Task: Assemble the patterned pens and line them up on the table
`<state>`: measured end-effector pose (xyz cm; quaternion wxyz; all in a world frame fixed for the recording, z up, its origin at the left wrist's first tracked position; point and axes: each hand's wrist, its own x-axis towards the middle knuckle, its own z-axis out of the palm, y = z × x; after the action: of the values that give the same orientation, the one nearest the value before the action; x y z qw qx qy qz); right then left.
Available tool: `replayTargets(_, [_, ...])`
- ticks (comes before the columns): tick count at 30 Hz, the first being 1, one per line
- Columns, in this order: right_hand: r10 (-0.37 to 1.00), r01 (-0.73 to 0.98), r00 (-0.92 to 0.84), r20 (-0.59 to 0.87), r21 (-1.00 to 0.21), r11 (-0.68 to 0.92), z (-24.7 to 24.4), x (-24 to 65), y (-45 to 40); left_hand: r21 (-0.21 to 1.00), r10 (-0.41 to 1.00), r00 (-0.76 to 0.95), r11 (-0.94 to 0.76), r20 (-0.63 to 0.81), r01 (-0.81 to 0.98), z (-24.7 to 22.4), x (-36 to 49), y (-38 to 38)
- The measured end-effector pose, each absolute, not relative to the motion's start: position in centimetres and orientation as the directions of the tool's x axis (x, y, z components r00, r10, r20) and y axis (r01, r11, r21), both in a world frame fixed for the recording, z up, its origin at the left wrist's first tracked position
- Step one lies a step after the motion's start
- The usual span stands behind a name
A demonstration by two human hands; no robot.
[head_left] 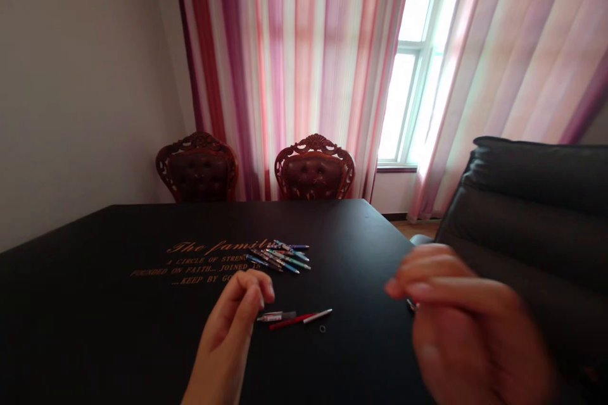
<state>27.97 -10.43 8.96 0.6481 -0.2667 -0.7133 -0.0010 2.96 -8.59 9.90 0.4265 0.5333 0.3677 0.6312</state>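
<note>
My left hand (230, 323) hangs just above the black table (95, 329), its fingers bunched and nothing visible in them. Right below its fingertips lies a clear pen barrel (275, 316), beside a red pen barrel (287, 322), a white pen part (317, 316) and a tiny ring (322, 329). Farther back is a loose pile of several patterned pens (278, 257). My right hand (456, 323) is blurred at the right, with a small metal-and-red pen part (411, 305) pinched at its fingertips.
Gold lettering (204, 264) is printed on the tabletop left of the pens. A dark padded office chair (532, 215) stands beyond the table's right edge. Two carved wooden chairs (313, 168) stand past the far edge, before striped curtains and a bright window.
</note>
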Motion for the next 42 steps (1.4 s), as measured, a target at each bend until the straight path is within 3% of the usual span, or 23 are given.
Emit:
replayTargets(2, [0.474,0.441,-0.117,0.873,-0.382,0.812,10.1,26.1,-6.6,0.908,0.912,0.002,-0.407,0.409,0.102,8.4,2.6,-5.6])
replayTargets(5, [0.637,0.575,-0.258,0.726,-0.415,0.705,7.6,24.4,-2.0,0.747,0.890,0.175,-0.450,0.421,0.489,5.5,2.0,-1.6])
replayTargets(8, [0.763,0.639,-0.299,0.573,-0.473,0.606,2.9,24.5,0.1,0.695,0.889,0.227,-0.453,0.398,0.558,3.0,1.4,0.3])
replayTargets(12, [0.821,0.671,-0.342,0.458,-0.493,0.554,-0.9,25.2,0.2,0.607,0.893,0.321,-0.450,0.315,0.654,1.5,0.2,0.2])
replayTargets(17, [0.851,0.653,-0.383,0.360,-0.546,0.525,-1.0,25.4,0.0,0.588,0.902,0.400,-0.414,0.163,0.695,1.6,-1.5,-0.1])
replayTargets(22, [0.858,0.621,-0.414,0.304,-0.595,0.510,-0.8,25.9,0.1,0.580,0.889,0.438,-0.430,0.136,0.692,1.2,-1.8,0.1])
replayTargets(26, [0.857,0.594,-0.433,0.281,-0.626,0.505,-0.9,26.3,-0.1,0.585,0.902,0.399,-0.414,0.163,0.698,0.3,-1.7,0.2])
replayTargets(31, [0.858,0.556,-0.421,0.295,-0.663,0.501,-0.5,26.1,-0.5,0.680,0.951,0.275,-0.295,0.140,0.672,-0.1,-1.4,-0.1])
replayTargets(36, [0.832,0.550,-0.434,0.347,-0.630,0.549,0.0,25.1,-1.4,0.713,0.965,0.214,-0.256,0.151,0.653,-0.3,-0.9,-0.5])
replayTargets(42, [0.799,0.602,-0.493,0.343,-0.529,0.599,0.0,23.6,-2.1,0.619,0.946,0.283,-0.317,0.157,0.718,-0.3,-0.5,-0.9])
